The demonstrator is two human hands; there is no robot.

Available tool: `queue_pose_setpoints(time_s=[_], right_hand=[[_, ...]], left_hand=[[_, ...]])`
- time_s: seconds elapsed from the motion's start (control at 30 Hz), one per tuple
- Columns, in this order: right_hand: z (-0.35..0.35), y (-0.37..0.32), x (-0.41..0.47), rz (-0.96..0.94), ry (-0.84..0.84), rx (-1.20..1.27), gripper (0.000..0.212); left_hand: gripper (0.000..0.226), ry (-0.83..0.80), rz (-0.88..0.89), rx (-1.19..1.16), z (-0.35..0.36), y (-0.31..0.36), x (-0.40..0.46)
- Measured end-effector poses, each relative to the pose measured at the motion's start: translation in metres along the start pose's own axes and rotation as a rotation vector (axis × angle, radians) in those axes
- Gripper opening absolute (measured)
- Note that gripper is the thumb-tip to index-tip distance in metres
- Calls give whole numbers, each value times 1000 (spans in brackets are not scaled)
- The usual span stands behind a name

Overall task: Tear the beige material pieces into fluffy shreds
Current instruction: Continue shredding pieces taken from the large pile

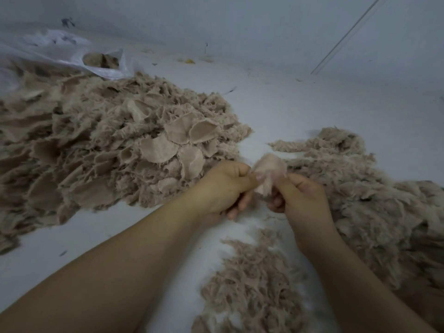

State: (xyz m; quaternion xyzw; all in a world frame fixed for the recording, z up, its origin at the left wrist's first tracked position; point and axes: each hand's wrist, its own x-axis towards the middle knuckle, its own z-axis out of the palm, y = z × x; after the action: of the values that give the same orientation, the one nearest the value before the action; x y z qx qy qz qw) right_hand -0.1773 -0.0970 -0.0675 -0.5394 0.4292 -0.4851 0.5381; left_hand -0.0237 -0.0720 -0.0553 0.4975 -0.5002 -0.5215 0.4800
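In the head view we are looking down at our two bare hands meeting over a pale floor point(300, 109). Our left hand point(224, 186) is curling its fingers round one edge of a small beige material piece point(270, 173), and our right hand point(301, 200) is pinching the opposite edge between thumb and fingers. Both hands are clamped on the same piece, which is standing up between them with its fuzzy upper part fanning out above the knuckles. The piece is blurred here, so we cannot tell whether it is already splitting.

To our left a large heap of untorn pieces point(115, 140) is lying on the floor, with several rounded fabric patches showing their smooth woven backs near its front edge. Behind that heap a clear plastic bag point(60, 54) is lying crumpled, with more beige material showing at its mouth.

To our right a pile of fluffy shreds point(374, 203) is spreading from beside the right hand out toward the frame edge. A smaller patch of shreds point(252, 280) is lying between our forearms, just below the hands. A pale wall point(240, 25) is rising behind the floor.
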Motion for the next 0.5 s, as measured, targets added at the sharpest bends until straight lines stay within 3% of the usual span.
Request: queue_pose_setpoints(time_s=[0.1, 0.13, 0.2, 0.3, 0.4, 0.5], right_hand=[[-2, -1, 3, 20, 142, 119, 36], [-2, -1, 4, 24, 195, 149, 35], [-1, -1, 4, 21, 262, 171, 31], [2, -1, 3, 4, 285, 123, 30], [5, -1, 2, -20, 248, 63, 31], [7, 0, 0, -26, 205, -5, 29]], left_hand=[[14, 334, 235, -457, -1, 9, 5], [25, 394, 292, -491, -1, 10, 8], [49, 411, 299, -228, 2, 2, 12], [54, 242, 262, 467, 18, -10, 17], [65, 66, 291, 881, 34, -11, 26], [31, 61, 298, 1046, 37, -10, 28]])
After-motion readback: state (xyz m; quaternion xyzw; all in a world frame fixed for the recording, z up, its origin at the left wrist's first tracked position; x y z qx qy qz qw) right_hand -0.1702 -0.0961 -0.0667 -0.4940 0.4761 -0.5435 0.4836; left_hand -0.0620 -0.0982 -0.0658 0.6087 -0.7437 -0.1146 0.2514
